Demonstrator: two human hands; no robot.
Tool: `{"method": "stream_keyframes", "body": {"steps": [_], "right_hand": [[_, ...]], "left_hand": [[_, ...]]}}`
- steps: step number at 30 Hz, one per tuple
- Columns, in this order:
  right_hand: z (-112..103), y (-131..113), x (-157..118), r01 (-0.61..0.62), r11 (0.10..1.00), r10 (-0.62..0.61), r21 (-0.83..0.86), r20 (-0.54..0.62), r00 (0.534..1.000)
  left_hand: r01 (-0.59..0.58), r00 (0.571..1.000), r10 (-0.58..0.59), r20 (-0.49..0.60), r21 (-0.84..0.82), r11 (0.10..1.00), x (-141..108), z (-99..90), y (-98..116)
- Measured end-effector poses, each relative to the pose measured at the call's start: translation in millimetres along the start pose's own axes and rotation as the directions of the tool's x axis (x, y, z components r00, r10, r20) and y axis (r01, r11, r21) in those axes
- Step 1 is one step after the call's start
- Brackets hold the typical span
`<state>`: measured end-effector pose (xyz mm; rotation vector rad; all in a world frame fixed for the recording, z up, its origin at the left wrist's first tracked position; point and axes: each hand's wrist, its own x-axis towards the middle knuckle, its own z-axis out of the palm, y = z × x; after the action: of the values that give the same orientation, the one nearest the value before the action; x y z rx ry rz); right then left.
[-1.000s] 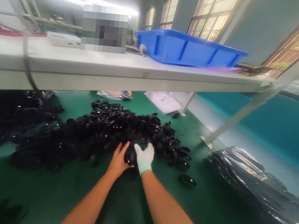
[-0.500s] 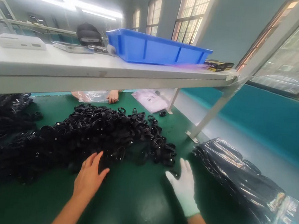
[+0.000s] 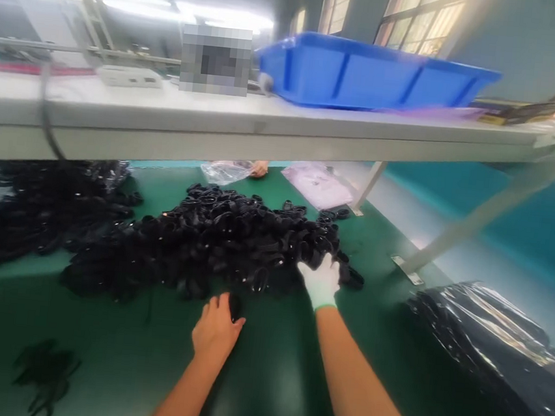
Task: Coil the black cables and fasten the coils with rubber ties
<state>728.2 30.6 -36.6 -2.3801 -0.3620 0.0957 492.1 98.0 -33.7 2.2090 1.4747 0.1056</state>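
Observation:
A heap of black coiled cables (image 3: 236, 230) lies across the green table in front of me. My left hand (image 3: 216, 326), bare, is at the heap's near edge with its thumb and fingers curved around a small black coiled cable (image 3: 234, 306). Farther right and forward, my right hand (image 3: 320, 280) wears a white glove and reaches into the right end of the heap. Its fingers are spread against the coils, and its fingertips are partly lost among them.
A white shelf (image 3: 192, 119) crosses above the table, bearing a blue bin (image 3: 368, 79). Bagged black goods (image 3: 490, 346) lie at right near the shelf's leg (image 3: 457, 228). Another person's hand (image 3: 259, 169) is beyond the heap, by a clear bag (image 3: 226, 172). A dark bunch (image 3: 46, 369) lies front left.
The view has swung left. My right hand has moved forward onto the heap's right end. My left hand, open before, now curves around a black coiled cable.

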Motion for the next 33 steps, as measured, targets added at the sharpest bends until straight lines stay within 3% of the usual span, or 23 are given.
{"method": "stream_keyframes", "body": {"steps": [3,8,11,13,15,17,19,21,23,24,27,30,33], "right_hand": [[-12.4,14.3,-38.2,0.048,0.999,-0.048,0.026,-0.004,0.999],[-6.7,46.5,-150.3,0.172,0.984,-0.177,0.053,0.118,0.977],[9.9,61.6,-205.4,0.414,0.909,-0.392,-0.045,0.240,0.888],[18.0,69.3,-228.0,0.577,0.810,-0.527,-0.104,0.304,0.794],[21.3,75.5,-240.0,0.672,0.726,-0.605,-0.143,0.332,0.724],[21.2,80.1,-244.1,0.713,0.675,-0.643,-0.186,0.325,0.694],[20.3,82.0,-243.6,0.728,0.647,-0.660,-0.226,0.311,0.684],[19.9,80.7,-242.4,0.734,0.631,-0.664,-0.251,0.315,0.678],[19.5,77.0,-243.7,0.740,0.620,-0.660,-0.261,0.338,0.671],[19.0,74.9,-245.6,0.745,0.613,-0.658,-0.263,0.351,0.666],[16.7,71.8,-254.1,0.761,0.590,-0.664,-0.268,0.376,0.647],[15.2,73.3,-260.6,0.769,0.586,-0.673,-0.257,0.375,0.638],[17.4,64.1,-269.5,0.750,0.625,-0.661,-0.219,0.364,0.657]], "left_hand": [[0.069,0.996,-0.064,0.055,-0.090,0.994,-8.2,-7.2,-9.2],[0.058,0.994,-0.017,0.111,-0.376,0.925,12.8,-41.7,-18.9],[-0.036,0.999,0.052,0.016,-0.509,0.860,22.2,-69.4,-16.0],[-0.084,0.996,0.084,-0.025,-0.522,0.849,2.7,-77.5,-22.4],[-0.101,0.995,0.094,-0.038,-0.488,0.867,-40.8,-72.9,-41.9],[-0.076,0.997,0.054,-0.062,-0.434,0.898,-97.9,-57.7,-74.3],[-0.048,0.998,0.038,-0.041,-0.301,0.953,-154.4,-37.6,-114.2],[-0.061,0.994,0.071,0.081,-0.129,0.990,-200.6,-17.3,-153.6],[-0.151,0.980,0.149,0.128,0.000,0.989,-232.9,0.7,-184.2],[-0.215,0.973,0.210,0.099,0.048,0.975,-243.6,8.3,-194.0],[-0.358,0.923,0.376,-0.082,0.176,0.917,-254.5,18.7,-201.2],[-0.362,0.922,0.375,-0.099,0.130,0.923,-238.0,-5.6,-196.7],[-0.060,0.984,0.064,-0.163,0.026,0.998,-198.7,-65.4,-217.4]]}}
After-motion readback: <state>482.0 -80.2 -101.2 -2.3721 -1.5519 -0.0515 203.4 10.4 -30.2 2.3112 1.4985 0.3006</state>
